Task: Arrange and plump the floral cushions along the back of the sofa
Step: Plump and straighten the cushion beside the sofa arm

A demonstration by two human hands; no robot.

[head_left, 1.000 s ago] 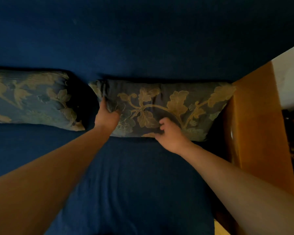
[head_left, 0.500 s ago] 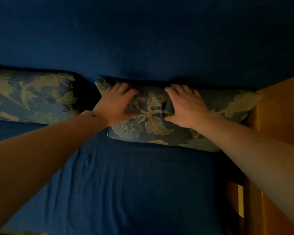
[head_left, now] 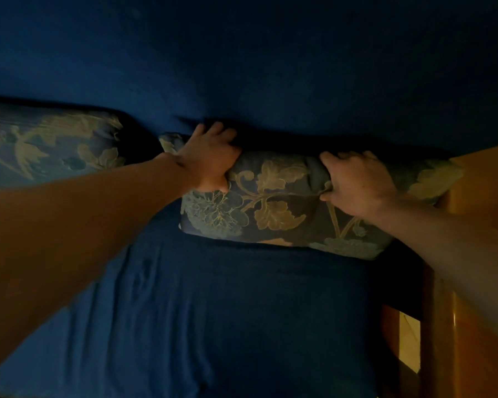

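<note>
Both hands grip the right-hand floral cushion (head_left: 273, 202) along its upper edge. The left hand (head_left: 206, 159) sits near the cushion's left corner, its fingers (head_left: 213, 130) curled over the top and down behind it, the thumb tucked against the front face, so the fabric bulges between thumb and fingers. The right hand (head_left: 354, 182) holds the top edge further right, fingers bent and close together over the crest, thumb pinching a fold of cloth at the front. Neither hand is spread flat; both are closed on the cushion's stuffing.

This cushion lies on the dark blue sofa seat (head_left: 242, 311) with its back pressed to the blue sofa backrest (head_left: 270, 67). Its long axis runs left to right along the back, dipping slightly toward the right. The patterned face, with tan leaves and a pale green flower, is turned toward the camera and upward. Its right end touches the wooden armrest (head_left: 483, 191).

A second floral cushion (head_left: 46, 147) lies further left against the same backrest, also lengthwise along it, running out of view at the left edge. A dark gap separates the two cushions; they do not touch. Nothing rests on either cushion except the hands on the right one.
</note>
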